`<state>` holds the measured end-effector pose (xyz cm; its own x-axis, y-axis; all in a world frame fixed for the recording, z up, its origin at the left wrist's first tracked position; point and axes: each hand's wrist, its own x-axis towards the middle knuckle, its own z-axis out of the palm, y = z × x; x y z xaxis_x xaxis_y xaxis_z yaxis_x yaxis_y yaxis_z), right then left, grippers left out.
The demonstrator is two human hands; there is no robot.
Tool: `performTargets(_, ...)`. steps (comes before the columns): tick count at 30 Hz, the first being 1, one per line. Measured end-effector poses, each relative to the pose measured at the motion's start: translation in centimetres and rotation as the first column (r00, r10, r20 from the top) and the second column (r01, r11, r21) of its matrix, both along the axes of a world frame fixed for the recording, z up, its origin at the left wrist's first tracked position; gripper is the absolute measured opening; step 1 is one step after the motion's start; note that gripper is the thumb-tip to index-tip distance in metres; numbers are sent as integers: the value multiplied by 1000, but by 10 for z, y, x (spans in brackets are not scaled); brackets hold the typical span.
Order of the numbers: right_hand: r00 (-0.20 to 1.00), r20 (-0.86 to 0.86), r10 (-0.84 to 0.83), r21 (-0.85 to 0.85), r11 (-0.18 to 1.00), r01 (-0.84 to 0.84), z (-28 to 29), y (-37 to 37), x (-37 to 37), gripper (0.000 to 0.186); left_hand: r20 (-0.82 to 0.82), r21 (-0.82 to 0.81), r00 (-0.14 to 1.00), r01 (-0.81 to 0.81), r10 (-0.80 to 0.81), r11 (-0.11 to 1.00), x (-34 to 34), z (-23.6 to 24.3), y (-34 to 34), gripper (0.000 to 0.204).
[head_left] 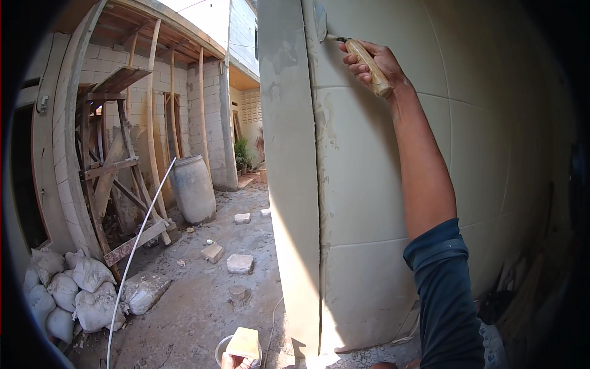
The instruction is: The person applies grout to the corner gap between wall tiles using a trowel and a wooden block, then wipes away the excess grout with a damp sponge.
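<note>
Raised high in front of me, my right hand (pixel 388 66) is wrapped round the thick wooden handle of a trowel (pixel 369 67). Its small metal blade (pixel 319 22) lies at the upper edge of the pale grooved wall (pixel 381 166), along the seam with a grey plastered column (pixel 289 123). Dried smears of mortar run down that seam. Low in the view, my left hand (pixel 235 362) grips a pale yellow block (pixel 244 342) that looks like a sponge. Only some of its fingers show. Behind the block is the rim of a whitish bucket (pixel 220 352), mostly hidden.
Left of the column, white sacks (pixel 92 270) lie heaped beside a wooden scaffold (pixel 114 166). A grey drum (pixel 193 189) stands farther back. Loose blocks (pixel 239 264) sit on the rough ground, and a thin white pole (pixel 136 246) slants across the left side.
</note>
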<state>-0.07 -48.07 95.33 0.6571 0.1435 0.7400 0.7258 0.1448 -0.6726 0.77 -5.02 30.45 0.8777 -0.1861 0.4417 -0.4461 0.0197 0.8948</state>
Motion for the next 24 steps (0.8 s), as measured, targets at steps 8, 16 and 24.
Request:
performTargets(8,997,48,-59,-152,986,66,-3,5,17,33,-94,-129,995,34,-46,991,-2,4,1,60)
performTargets(16,1000,-28,8,-31,999,-9,-33,-8,16,35,-65,-97,997,38,-45,995,-1,-9,14,62)
performTargets(24,985,-29,170,17,985,-170,-57,-12,15,37,-78,-146,997,-35,24,989,-7,-9,10,62)
